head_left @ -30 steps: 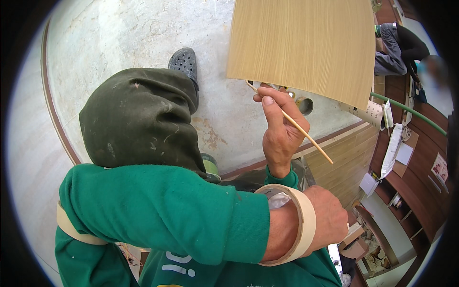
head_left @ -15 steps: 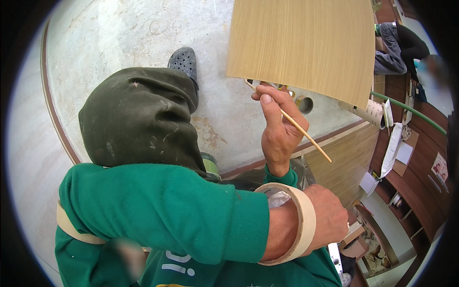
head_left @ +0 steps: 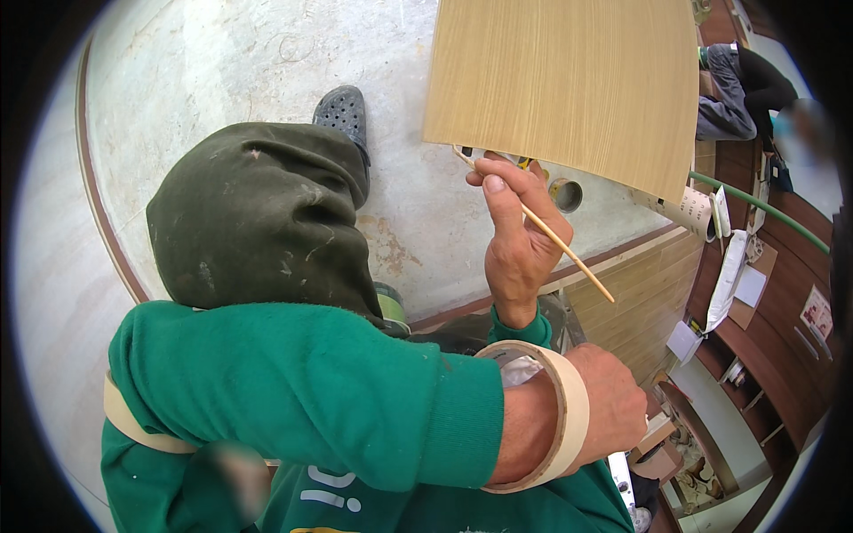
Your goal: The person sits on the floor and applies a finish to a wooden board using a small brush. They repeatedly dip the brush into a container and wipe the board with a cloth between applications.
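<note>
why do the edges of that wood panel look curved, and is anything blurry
Head view: fisheye bends the wood panel edges toward the rim; dark vignette rings the frame. Right hand and thin stick are sharp; blurred patches at lower left and far right.

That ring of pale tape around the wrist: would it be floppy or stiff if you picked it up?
The tape roll probably keeps its hoop shape, since it stands clear of the left hand's wrist. It looks thin-walled, so likely light and squeezable. Being round, it might roll if set on edge.

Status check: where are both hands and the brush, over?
Right hand grips thin brush, tip at lower edge of wood panel. Left hand closed, tape roll around its wrist. Knee beside panel.
</note>
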`<control>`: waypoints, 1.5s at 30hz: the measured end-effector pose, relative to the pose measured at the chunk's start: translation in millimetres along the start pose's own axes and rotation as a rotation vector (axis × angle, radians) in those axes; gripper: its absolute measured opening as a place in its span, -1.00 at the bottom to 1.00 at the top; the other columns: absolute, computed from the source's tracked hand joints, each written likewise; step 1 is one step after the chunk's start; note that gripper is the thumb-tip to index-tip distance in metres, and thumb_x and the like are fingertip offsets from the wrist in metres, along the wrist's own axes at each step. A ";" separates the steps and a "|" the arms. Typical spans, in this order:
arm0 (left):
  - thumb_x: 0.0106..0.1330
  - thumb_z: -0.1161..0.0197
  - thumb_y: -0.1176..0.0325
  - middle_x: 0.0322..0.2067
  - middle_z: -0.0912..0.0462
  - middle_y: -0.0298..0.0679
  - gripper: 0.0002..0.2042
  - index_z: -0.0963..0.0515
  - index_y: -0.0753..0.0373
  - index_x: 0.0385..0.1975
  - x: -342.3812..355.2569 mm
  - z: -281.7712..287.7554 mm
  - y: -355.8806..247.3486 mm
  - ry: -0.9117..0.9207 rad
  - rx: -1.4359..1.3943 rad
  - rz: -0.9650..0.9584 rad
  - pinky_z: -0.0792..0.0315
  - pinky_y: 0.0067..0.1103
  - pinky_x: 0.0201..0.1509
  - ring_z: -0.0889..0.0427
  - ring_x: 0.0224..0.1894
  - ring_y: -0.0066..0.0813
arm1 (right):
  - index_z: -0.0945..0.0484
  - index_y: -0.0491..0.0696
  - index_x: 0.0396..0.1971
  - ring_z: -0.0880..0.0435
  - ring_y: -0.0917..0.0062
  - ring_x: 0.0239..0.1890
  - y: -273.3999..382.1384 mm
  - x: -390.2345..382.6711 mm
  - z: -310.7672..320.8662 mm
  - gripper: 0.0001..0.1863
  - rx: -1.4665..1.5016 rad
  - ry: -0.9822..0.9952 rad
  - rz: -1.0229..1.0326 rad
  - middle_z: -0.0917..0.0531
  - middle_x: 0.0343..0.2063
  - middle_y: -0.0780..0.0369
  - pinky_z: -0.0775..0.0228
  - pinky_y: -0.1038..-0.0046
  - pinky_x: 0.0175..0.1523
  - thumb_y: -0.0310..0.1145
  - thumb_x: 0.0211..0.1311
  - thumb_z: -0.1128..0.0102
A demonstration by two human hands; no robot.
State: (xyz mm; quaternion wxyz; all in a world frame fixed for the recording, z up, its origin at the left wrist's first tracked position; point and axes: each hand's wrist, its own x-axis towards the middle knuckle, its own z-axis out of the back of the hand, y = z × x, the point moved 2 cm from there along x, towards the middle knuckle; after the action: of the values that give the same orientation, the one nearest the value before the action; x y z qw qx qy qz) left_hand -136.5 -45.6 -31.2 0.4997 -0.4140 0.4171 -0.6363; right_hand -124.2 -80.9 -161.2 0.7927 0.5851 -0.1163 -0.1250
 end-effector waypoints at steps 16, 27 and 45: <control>0.02 -0.35 0.47 -0.46 -0.63 -0.09 -0.80 -0.58 0.43 -0.37 -1.0 -2.8 0.1 -0.035 0.017 -0.001 -0.57 -0.32 -0.37 -0.71 -0.35 -0.16 | -0.75 -0.16 -0.18 -0.69 0.39 -0.02 -0.1 -0.2 18.8 -0.78 -0.019 -0.080 -0.023 -0.77 -0.45 0.17 -0.02 0.11 0.51 -0.46 0.33 -0.15; 0.02 -0.35 0.47 -0.47 -0.63 -0.08 -0.80 -0.57 0.43 -0.38 -0.6 -4.4 1.8 -0.085 0.018 0.038 -0.56 -0.32 -0.38 -0.71 -0.37 -0.14 | -0.76 -0.04 -0.24 -0.64 0.30 0.05 -4.4 -2.0 12.5 -0.85 -0.067 -0.061 0.002 -0.76 -0.43 0.33 0.10 -0.06 0.49 -0.40 0.32 -0.22; 0.02 -0.35 0.46 -0.46 -0.65 -0.12 -0.83 -0.60 0.40 -0.41 1.8 -3.8 0.4 -0.031 0.031 -0.009 -0.58 -0.33 -0.37 -0.71 -0.34 -0.18 | -0.77 -0.04 -0.25 -0.63 0.33 0.01 -5.4 -2.2 10.8 -0.85 -0.055 -0.050 -0.005 -0.76 -0.41 0.32 0.10 -0.01 0.48 -0.41 0.30 -0.23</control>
State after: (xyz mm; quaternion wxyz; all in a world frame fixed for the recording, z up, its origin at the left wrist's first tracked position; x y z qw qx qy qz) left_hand -140.2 -47.0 -32.6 0.5093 -0.4181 0.3976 -0.6385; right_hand -130.1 -91.4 -163.4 0.8050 0.5602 -0.1310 -0.1448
